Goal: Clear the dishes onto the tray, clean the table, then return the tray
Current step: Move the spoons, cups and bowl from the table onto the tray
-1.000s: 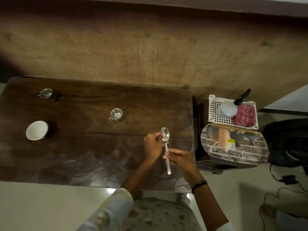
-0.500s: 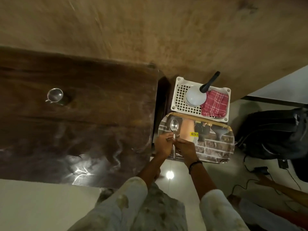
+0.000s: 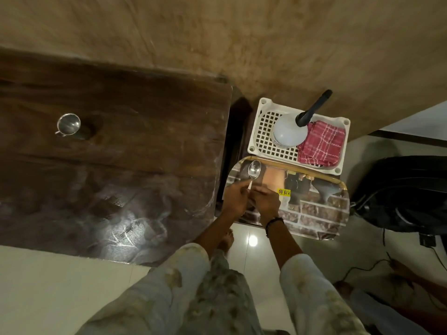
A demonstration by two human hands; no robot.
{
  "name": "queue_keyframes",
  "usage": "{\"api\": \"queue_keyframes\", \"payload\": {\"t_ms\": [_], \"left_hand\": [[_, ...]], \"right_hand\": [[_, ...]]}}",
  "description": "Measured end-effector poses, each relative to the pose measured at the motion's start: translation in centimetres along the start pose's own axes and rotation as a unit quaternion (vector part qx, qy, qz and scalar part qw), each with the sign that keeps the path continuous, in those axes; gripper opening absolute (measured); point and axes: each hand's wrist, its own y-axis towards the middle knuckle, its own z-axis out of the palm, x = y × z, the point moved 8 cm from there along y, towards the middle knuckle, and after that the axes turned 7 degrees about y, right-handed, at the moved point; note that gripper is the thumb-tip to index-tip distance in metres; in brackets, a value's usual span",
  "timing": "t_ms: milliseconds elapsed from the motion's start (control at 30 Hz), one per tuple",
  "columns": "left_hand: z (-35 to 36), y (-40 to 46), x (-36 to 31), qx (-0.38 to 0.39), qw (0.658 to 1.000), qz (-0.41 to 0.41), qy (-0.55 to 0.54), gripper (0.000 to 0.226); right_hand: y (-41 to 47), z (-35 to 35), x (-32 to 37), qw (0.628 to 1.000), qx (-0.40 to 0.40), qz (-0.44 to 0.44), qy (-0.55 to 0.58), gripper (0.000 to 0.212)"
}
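Steel spoon [image 3: 254,170]: bowl up and gleaming over the near-left corner of the tray [image 3: 321,213], its handle running back into the person's two hands; whether the bowl already touches the tray surface cannot be told.
Left hand [image 3: 235,198]: fingers curled round the spoon's handle just below the bowl, at the tray's left edge.
Right hand [image 3: 267,201]: pressed against the left hand over the tray, fingers closed on the lower handle, which they hide; a dark band sits on the wrist.
Why two hands: apparently to steady the long handle so the spoon goes down flat, not clattering.
Tray: brick-pattern print with a yellow price sticker [image 3: 284,191], resting on a low dark stand just right of the table, a likely staging spot within arm's reach of the dishes.
Table [image 3: 135,165]: dark wood, left of the tray, with a streaked glare patch on its near edge.
Steel cup [image 3: 69,124]: upright on the table, well left of the tray, not yet cleared.
White basket [image 3: 263,134]: touching the tray's far edge, holding a spray bottle [image 3: 290,130] and a red checked cloth [image 3: 321,143], seemingly kept ready for the wiping stage.
Stage: early, by the look of it; the spoon is the only dish at the tray.
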Motion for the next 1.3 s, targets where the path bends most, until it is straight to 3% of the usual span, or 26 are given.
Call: {"api": "queue_keyframes", "payload": {"t_ms": [333, 500, 700, 900, 1167, 1300], "left_hand": [[-0.2, -0.3, 1.0, 0.007, 1.000, -0.025, -0.008, 0.026], [-3.7, -1.4, 1.9, -0.019, 0.996, -0.040, -0.080, 0.024], [-15.0, -2.5, 6.9, -0.140, 0.981, -0.103, -0.082, 0.026], [-29.6, -2.6, 14.4, -0.244, 0.951, -0.130, -0.135, 0.020], [-46.8, 0.1, 24.3, -0.298, 0.941, -0.119, -0.104, 0.029], [-50.1, 3.6, 27.4, -0.232, 0.966, -0.106, -0.045, 0.031]], "right_hand": [[-1.1, -0.3, 2.8, 0.988, -0.022, -0.095, -0.116, 0.013], [-3.9, 0.2, 4.9, 0.980, -0.050, -0.155, -0.110, 0.008], [-8.2, 10.5, 9.6, 0.942, 0.068, -0.264, -0.196, 0.017], [-13.6, 26.5, 12.6, 0.909, 0.215, -0.274, -0.230, 0.012], [-18.2, 46.4, 9.0, 0.936, 0.297, -0.108, -0.156, 0.015], [-19.5, 52.2, 6.9, 0.954, 0.290, 0.016, -0.080, 0.026]]}}
